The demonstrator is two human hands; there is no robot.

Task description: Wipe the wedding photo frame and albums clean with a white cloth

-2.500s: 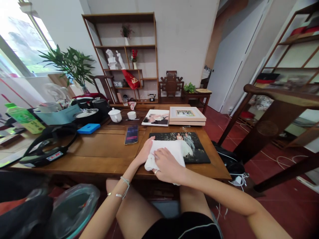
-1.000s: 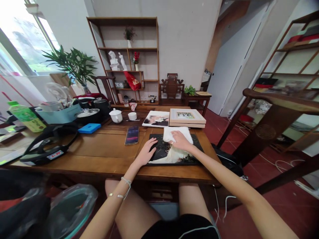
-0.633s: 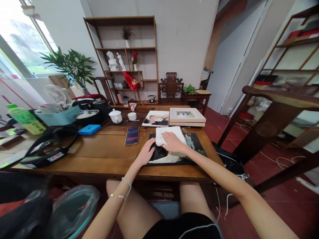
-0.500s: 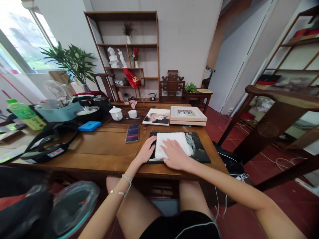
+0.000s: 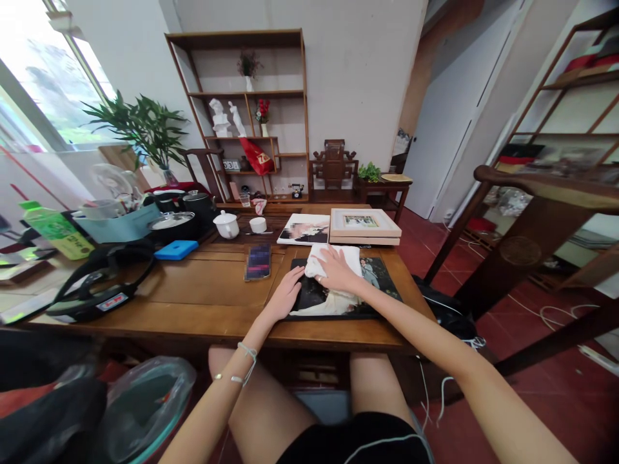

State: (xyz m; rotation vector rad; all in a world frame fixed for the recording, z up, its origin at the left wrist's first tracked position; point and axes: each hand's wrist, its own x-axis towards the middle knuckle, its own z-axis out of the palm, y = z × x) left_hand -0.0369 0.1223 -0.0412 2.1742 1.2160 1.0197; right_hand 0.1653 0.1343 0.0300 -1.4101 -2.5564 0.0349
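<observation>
The right hand (image 5: 335,270) lies on a white cloth (image 5: 354,259) over a dark photo board (image 5: 333,302).
The left hand (image 5: 284,295) rests at the board's left edge, fingertips just beside the cloth; the cloth bunches under the right hand's fingers and covers part of the board's upper half; behind the board, a flat white picture (image 5: 304,230) and some pale frames (image 5: 365,227) lie side by side on the wooden table (image 5: 203,293); left of the board lies a phone (image 5: 258,263); beyond it stand a small white cup (image 5: 258,225) and a lidded white pot (image 5: 226,226); farther left lies a blue box (image 5: 176,250).
</observation>
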